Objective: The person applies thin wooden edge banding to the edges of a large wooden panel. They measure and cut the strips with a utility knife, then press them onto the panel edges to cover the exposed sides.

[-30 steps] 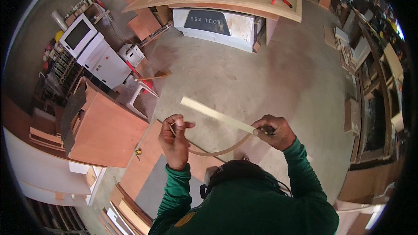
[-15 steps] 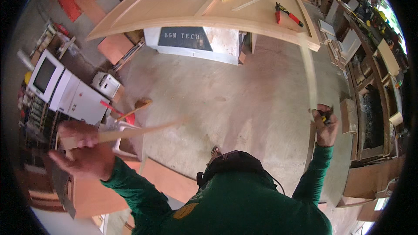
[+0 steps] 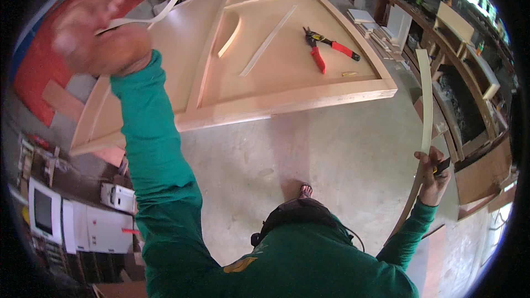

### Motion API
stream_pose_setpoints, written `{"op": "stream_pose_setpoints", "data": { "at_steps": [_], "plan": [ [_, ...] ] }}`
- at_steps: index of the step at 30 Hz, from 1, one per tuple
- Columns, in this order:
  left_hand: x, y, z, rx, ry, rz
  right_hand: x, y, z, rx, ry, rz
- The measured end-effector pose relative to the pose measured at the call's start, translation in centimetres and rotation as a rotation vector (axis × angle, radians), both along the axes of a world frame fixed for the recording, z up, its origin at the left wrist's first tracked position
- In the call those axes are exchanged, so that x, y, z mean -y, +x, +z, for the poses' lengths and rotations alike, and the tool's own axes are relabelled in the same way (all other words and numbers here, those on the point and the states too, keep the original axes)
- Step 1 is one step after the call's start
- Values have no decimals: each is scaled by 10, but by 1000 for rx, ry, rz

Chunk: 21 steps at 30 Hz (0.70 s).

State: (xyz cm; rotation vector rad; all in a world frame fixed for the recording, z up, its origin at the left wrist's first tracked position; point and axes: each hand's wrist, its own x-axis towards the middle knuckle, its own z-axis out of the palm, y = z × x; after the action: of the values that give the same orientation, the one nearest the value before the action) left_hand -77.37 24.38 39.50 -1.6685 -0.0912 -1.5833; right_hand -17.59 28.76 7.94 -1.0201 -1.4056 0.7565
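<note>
My left hand (image 3: pixel 102 38), smeared by motion, is raised at the upper left, beside the framed wooden panel (image 3: pixel 287 102). A short, curved pale strip (image 3: pixel 161 13) runs out from between its fingers and thumb. At the right, my right hand (image 3: pixel 434 181) grips a long pale flat strip (image 3: pixel 427 99), one end standing up above the hand and the rest hanging below. A small black-and-yellow tool (image 3: pixel 443 166) sits in the same hand, its kind unclear. Red-handled snips (image 3: pixel 314 37) lie on the panel near a straight strip (image 3: pixel 269 40) and a curled strip (image 3: pixel 229 40).
A small yellowish piece (image 3: pixel 349 74) lies by the panel's front rail. White cabinet equipment (image 3: pixel 105 229) stands at the lower left. Along the right runs a cluttered wooden bench (image 3: pixel 422 19), with stacked boards (image 3: pixel 381 41) beside it. My foot (image 3: pixel 306 189) is on the concrete floor (image 3: pixel 237 182).
My left hand has swung up and forward from the lower left, carrying its strip. The panel appears nearer. My right hand keeps its strip and tool, now further right and lower in view.
</note>
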Motion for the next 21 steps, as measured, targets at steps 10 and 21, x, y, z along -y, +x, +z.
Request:
{"op": "stream_pose_setpoints", "data": {
  "at_steps": [10,21],
  "plan": [
    [-125,-106,-124,-538,-569,898,-123,-84,45,148,68,-26],
    [-99,-170,-193,-616,-1113,981,-164,-187,115,921,470,218]
  ]
}}
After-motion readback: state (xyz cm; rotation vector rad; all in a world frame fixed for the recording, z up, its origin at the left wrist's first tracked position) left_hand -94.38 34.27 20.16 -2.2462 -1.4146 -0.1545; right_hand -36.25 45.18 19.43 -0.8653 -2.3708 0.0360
